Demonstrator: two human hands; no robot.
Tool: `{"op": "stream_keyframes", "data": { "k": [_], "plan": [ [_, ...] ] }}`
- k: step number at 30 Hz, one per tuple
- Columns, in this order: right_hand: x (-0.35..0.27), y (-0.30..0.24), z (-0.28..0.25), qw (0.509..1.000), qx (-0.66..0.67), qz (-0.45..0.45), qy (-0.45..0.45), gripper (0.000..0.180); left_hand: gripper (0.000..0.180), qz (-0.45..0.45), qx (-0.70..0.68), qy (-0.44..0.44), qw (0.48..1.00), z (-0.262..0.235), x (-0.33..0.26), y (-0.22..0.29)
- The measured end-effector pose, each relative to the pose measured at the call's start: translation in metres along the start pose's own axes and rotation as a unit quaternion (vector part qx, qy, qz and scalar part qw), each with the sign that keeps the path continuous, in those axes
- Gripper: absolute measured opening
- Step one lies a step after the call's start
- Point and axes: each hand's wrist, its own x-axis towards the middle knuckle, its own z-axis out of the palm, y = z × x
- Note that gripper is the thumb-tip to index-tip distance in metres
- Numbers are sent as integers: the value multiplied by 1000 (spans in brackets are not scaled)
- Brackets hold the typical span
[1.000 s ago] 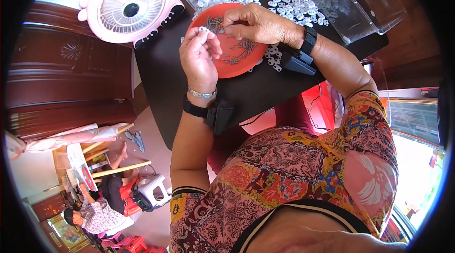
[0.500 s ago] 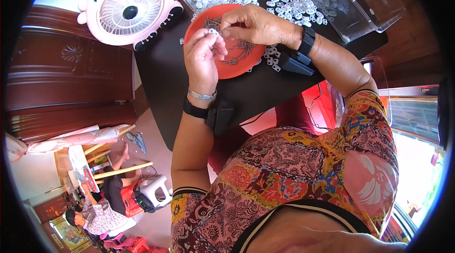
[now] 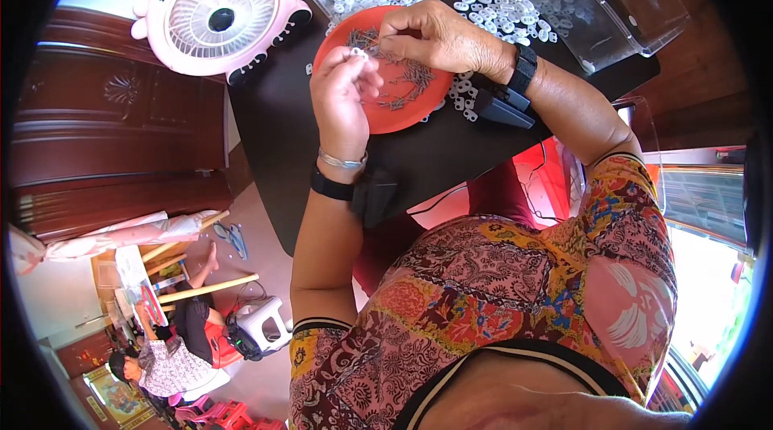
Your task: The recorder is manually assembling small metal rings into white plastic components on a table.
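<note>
My left hand (image 3: 345, 96) is raised over the near left side of an orange-red plate (image 3: 386, 122). Thumb and forefinger pinch a small white plastic piece (image 3: 358, 52), while the other fingers curl loosely. Across from it, my right hand (image 3: 447, 37) hovers over the plate's far right part, thumb and forefinger pressed together. Whatever lies between those fingertips is too small to make out. A small gap separates the two hands. Thin grey screws or nails (image 3: 415, 80) lie scattered in the plate.
Many white oval pieces with holes (image 3: 499, 7) lie beyond the plate, near a clear plastic tray (image 3: 592, 64). A pink fan (image 3: 221, 19) stands at the left of the black table (image 3: 278, 136). Another person (image 3: 173, 365) sits at the lower left.
My right fingertips have drawn slightly away from the white plastic piece, opening a gap. My left hand has shifted a little to the left, keeping its pinch.
</note>
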Motion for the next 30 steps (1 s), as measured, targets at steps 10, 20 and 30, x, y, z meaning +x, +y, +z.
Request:
{"op": "stream_keyframes", "data": {
  "k": [10, 20, 30],
  "plan": [
    [0, 6, 1, 997, 58, 11, -57, 19, 15, 80, 183, -30, 979, 10, -4, -2],
    [2, 6, 1, 993, 54, 11, -102, 18, 17, -18, 37, -26, 999, 4, -2, 2],
    [3, 8, -1, 973, 141, 101, -154, 22, 18, 30, 113, -42, 992, 5, -2, -1]
  ]
}}
